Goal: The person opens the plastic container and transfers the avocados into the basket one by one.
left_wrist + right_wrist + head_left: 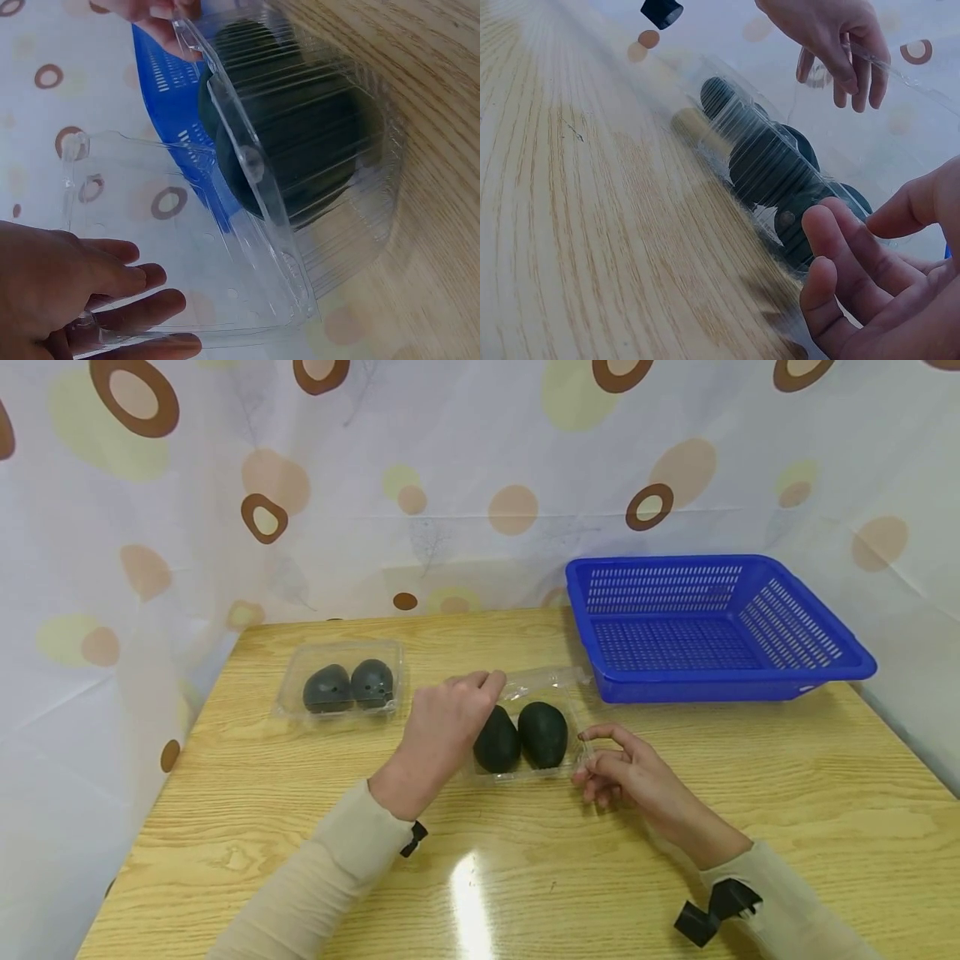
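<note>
In the head view, a clear plastic clamshell box (529, 777) stands mid-table with two dark green avocados (543, 735) side by side in its base. Its hinged lid (142, 180) is raised, tilted back from the base. My left hand (450, 722) holds the lid's edge between thumb and fingers, as the left wrist view shows. At the base's right side, my right hand (630, 777) pinches the rim with thumb and forefinger, its other fingers loosely curled. The left hand partly covers the left avocado (497, 745) in the head view.
A second clear clamshell box (341, 652) with two dark avocados (372, 683) sits at the table's back left. At the back right stands a blue plastic basket (720, 677) with slotted walls. A patterned cloth (465, 443) hangs behind the wooden table (300, 810).
</note>
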The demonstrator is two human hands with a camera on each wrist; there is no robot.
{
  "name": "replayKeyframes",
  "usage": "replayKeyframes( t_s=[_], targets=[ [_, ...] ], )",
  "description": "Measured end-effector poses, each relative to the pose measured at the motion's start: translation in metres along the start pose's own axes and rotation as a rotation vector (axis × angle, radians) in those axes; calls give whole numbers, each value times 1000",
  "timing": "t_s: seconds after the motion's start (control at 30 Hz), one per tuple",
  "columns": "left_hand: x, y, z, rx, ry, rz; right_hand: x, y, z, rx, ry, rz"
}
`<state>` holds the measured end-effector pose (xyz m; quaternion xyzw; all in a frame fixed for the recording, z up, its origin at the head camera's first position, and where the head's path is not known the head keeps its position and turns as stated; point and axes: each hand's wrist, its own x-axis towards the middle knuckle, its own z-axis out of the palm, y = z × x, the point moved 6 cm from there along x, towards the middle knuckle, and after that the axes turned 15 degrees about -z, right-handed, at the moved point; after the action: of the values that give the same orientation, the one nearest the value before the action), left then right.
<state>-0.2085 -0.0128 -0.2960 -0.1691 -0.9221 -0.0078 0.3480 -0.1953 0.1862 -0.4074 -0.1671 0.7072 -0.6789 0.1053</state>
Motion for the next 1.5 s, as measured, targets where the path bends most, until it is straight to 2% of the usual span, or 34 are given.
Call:
replayKeyframes(
  t_s=[0.3,0.5,0.8,0.93,1.03,1.1,1.37,1.5],
  targets=[
    [2,-2,1,-54,-7,14,0,1,0,11,-3,-3],
    [6,-6,1,-68,0,-7,0,2,0,20,-5,-8],
    [15,-18,-12,-101,115,-85,0,2,0,23,-7,-11],
    [16,-26,-14,-136,78,-125,0,1,0,26,-7,-17],
    [16,-32,-15,-171,19,-138,0,1,0,28,-6,-17],
    [16,-34,-16,-187,8,-139,0,1,0,29,-7,-15],
    [15,-43,-18,-234,25,-144,-1,0,0,30,-12,-16],
    [12,-45,-15,-266,9,-140,-1,0,0,30,-11,-15]
  ],
)
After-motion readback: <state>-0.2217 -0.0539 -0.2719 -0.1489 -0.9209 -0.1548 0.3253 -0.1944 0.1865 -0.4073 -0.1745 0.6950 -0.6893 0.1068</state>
